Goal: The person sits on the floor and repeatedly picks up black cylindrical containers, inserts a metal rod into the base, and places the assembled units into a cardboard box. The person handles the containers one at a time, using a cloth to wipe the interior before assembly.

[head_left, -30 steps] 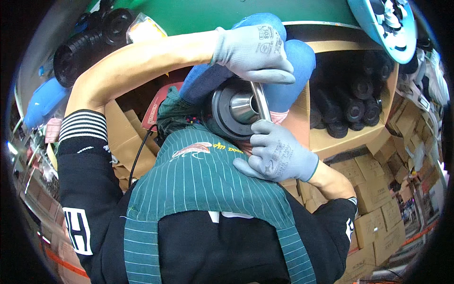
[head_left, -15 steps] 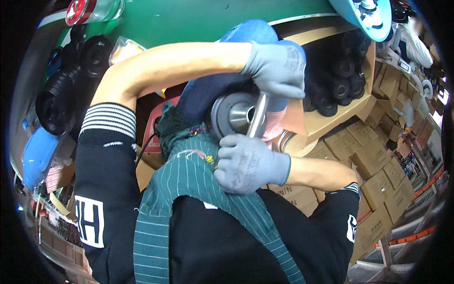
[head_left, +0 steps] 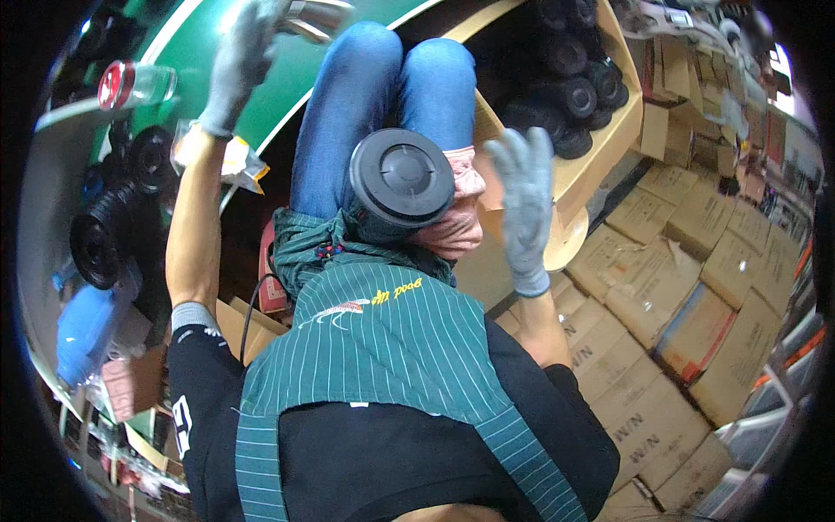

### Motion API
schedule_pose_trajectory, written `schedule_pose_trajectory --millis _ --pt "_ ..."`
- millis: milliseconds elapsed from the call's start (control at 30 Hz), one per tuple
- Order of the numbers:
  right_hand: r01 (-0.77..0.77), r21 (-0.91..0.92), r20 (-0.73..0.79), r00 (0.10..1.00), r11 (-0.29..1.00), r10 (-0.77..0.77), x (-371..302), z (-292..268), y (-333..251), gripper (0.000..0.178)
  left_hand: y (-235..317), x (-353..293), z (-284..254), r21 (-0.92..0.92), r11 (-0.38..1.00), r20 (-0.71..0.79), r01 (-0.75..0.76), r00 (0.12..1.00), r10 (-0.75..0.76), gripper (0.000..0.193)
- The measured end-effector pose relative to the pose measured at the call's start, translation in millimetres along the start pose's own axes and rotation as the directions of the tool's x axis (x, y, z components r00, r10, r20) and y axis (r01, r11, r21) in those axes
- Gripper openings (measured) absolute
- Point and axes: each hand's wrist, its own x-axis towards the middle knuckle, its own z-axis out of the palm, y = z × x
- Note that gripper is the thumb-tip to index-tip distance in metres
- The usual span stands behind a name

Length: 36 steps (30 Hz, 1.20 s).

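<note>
The right hand (head_left: 524,204) is spread open, empty, well apart from the left hand (head_left: 242,65), whose blurred grip on the metal piece (head_left: 320,16) cannot be told. The black disc (head_left: 403,178), supported on the thighs (head_left: 341,122), is best steadied by level legs.

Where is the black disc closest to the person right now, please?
In the head view, the black disc sits just above centre on the lap, left of the pink cloth.

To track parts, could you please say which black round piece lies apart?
The black round piece on the lap; the others cluster in the cardboard box or at left.
</note>
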Motion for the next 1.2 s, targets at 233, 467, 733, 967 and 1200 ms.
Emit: schedule_pose_trajectory --millis 233,467,733,967,1200 --pt "0.102 -0.586 0.286 0.954 0.804 0.088 -18.5 34.7 26.4 0.126 24.1 -17.5 -19.8 0.316 0.772 0.124 0.552 0.783 -0.610 0.058" --pt "0.197 -0.518 0.301 0.953 0.832 -0.038 -44.6 33.2 14.5 0.109 55.0 -18.2 -14.3 0.565 0.732 0.219 0.382 0.786 -0.579 0.056" --pt "0.564 -0.480 0.458 0.815 0.672 -0.356 -61.9 31.0 -9.3 0.072 111.4 -47.7 -45.3 0.344 0.932 0.008 0.109 0.993 -0.119 0.054" --pt "0.083 -0.120 -0.137 0.986 0.989 -0.099 14.1 42.7 -43.9 0.087 181.0 -97.1 -87.9 0.150 0.985 -0.116 0.086 0.991 -0.069 0.047" --pt "-0.524 0.625 0.402 0.851 0.578 0.337 106.7 91.8 30.2 0.060 175.8 -92.3 -77.1 -0.303 0.943 -0.318 0.140 0.918 -0.238 0.060"
